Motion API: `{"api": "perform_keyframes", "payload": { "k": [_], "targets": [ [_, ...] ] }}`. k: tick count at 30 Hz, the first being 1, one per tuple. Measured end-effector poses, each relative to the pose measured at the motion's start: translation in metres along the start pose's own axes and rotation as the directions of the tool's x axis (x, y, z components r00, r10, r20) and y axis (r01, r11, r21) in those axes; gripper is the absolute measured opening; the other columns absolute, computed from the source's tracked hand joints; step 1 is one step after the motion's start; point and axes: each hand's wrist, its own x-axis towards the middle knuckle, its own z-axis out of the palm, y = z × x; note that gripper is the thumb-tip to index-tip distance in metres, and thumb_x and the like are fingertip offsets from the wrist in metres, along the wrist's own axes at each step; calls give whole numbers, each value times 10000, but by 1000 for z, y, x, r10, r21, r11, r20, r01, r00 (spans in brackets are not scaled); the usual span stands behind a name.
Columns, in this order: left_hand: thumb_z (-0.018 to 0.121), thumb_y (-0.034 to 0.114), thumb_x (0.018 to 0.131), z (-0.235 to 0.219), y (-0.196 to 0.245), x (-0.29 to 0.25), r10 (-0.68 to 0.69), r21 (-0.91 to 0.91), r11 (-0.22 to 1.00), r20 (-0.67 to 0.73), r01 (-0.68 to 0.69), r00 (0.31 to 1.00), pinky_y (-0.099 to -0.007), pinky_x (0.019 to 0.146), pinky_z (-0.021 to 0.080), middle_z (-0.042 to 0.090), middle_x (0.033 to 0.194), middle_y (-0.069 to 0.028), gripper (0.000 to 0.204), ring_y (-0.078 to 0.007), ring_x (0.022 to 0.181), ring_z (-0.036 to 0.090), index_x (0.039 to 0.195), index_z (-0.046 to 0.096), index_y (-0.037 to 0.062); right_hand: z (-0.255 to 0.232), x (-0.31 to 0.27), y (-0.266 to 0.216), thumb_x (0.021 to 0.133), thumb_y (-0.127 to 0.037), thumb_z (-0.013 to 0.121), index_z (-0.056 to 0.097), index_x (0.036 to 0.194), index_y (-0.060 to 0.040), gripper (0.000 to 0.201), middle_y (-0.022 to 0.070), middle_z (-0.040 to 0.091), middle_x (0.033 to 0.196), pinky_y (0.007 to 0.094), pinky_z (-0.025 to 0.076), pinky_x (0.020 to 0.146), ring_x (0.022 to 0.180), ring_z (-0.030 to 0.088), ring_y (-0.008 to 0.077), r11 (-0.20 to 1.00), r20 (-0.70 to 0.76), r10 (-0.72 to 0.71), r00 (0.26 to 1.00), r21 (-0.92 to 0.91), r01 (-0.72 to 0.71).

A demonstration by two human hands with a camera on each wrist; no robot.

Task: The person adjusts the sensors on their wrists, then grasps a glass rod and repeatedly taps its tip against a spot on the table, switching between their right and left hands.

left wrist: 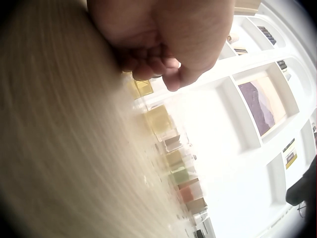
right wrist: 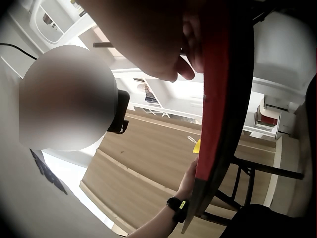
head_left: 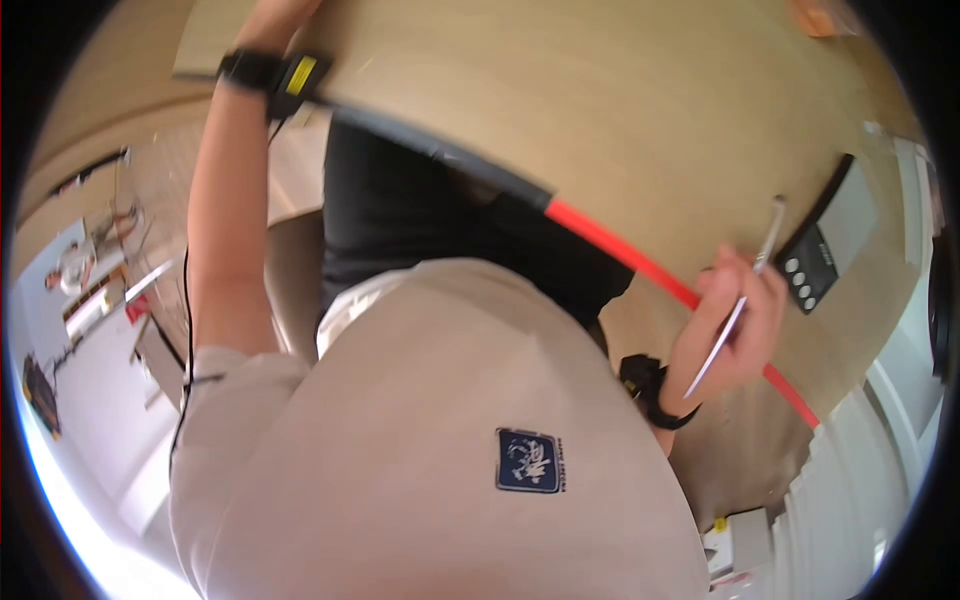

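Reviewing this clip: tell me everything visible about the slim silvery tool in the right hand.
The slim silvery tool is a thin, straight, metal-looking rod with a small rounded far end; its exact shape is blurred. The right hand grips it partway along, fingers covering a stretch, with both ends sticking out. In the head view it slants, the far end seen against the wooden tabletop, the near end toward the wrist. Whether it touches the tabletop cannot be told.
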Motion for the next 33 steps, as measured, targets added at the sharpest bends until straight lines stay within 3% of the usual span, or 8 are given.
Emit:
{"api": "perform_keyframes", "payload": {
  "k": [7, 11, 14, 20, 22, 25, 30, 33],
  "targets": [
    [502, 131, 1074, -13, 5, -13, -31, 36, 999, 53, 30, 998, -270, 740, 341, 431, 790, -8, 324, -127, 765, 399, 761, 479, 51, -7, 1, -26, 1044, -200, 576, 433, 1429, 43, 477, 150, 699, 965, 309, 548, 667, 735, 641, 160, 855, 141, 307, 941, 393, -338],
    [543, 152, 1064, -13, 1, -12, -31, -28, 999, 74, 33, 997, -260, 681, 316, 449, 761, 0, 351, -108, 726, 392, 729, 497, 58, -20, 42, -47, 866, 84, 726, 598, 1192, 23, 355, 157, 751, 970, 296, 537, 633, 701, 699, 176, 976, 210, 177, 961, 87, -199],
    [543, 150, 1063, -10, 3, -15, -60, -21, 998, 69, 62, 996, -262, 678, 313, 448, 757, 4, 354, -105, 725, 388, 725, 496, 57, -5, 96, -71, 866, 34, 737, 651, 1055, -14, 213, 140, 724, 943, 325, 524, 625, 707, 696, 252, 984, 398, -127, 909, -63, 165],
    [585, 173, 1051, -8, -5, -13, -63, -28, 998, 54, 65, 997, -243, 663, 315, 472, 715, 33, 372, -72, 695, 401, 699, 520, 70, 58, 136, -70, 950, -13, 660, 686, 1078, 2, 131, 134, 692, 967, 271, 513, 698, 774, 658, 243, 938, 520, -266, 812, -54, 342],
    [587, 178, 1051, -4, -3, -15, -69, -20, 997, 32, 70, 997, -238, 667, 314, 480, 715, 37, 374, -66, 696, 407, 698, 523, 72, 55, 129, -63, 942, -71, 673, 671, 1075, -40, 137, 127, 671, 937, 371, 519, 655, 754, 631, 330, 935, 571, -259, 779, -55, 351],
    [601, 210, 1046, -4, 1, -15, -130, -4, 991, 16, 130, 991, -228, 670, 318, 496, 714, 36, 378, -56, 696, 422, 699, 537, 75, 46, 124, -72, 954, -63, 653, 674, 1069, -23, 123, 133, 665, 931, 359, 518, 672, 747, 631, 320, 997, 582, -57, 811, -8, 76],
    [544, 184, 1073, -9, -7, -13, -75, 12, 997, 68, 74, 995, -260, 677, 307, 440, 739, 5, 374, -101, 721, 379, 723, 489, 66, 44, 139, -59, 951, -45, 649, 661, 1074, 7, 134, 147, 654, 925, 343, 504, 677, 736, 625, 315, 981, 472, -89, 877, -110, 159],
    [542, 188, 1074, -7, -6, -14, -80, 31, 996, 54, 79, 995, -261, 675, 304, 431, 737, 6, 385, -103, 718, 376, 713, 481, 71, 35, 136, -69, 946, -37, 644, 661, 1061, 9, 125, 142, 649, 906, 326, 498, 670, 726, 624, 295, 981, 466, 113, 878, -195, -23]
  ]
}}
